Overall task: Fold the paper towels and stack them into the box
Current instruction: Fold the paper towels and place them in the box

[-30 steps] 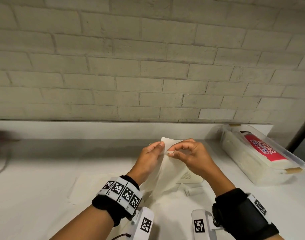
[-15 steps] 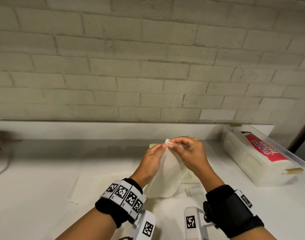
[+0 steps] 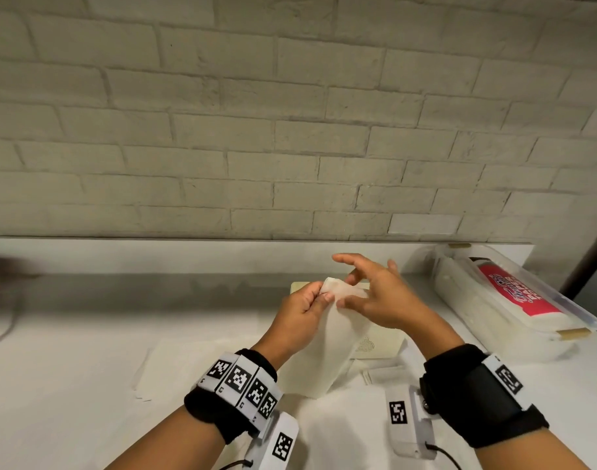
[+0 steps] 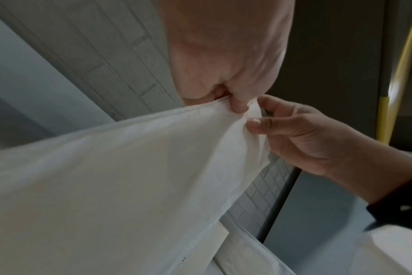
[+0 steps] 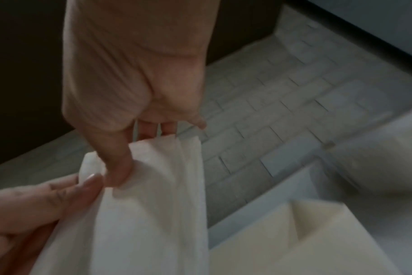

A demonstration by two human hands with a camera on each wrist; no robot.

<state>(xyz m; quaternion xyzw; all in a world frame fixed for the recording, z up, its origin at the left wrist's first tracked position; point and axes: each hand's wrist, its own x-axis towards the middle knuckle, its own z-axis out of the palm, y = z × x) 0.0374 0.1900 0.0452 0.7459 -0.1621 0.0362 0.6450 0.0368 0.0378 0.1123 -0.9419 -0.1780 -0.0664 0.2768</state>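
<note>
- Right hand (image 3: 385,293) has let go since a moment ago; fingers now spread, thumb touching the paper towel (image 3: 324,347).
- Left hand (image 3: 303,310) pinches its top corner; it hangs above the tabletop (image 3: 69,385).
- Folding unfinished; box (image 3: 385,347) waits behind.

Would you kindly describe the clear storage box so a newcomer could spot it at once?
Follow the white counter along the brick wall to its far right end. The clear storage box lies there at an angle, right of the right hand. Unlike the cream box beneath the hands, it is see-through and holds a red-labelled pack.
</note>
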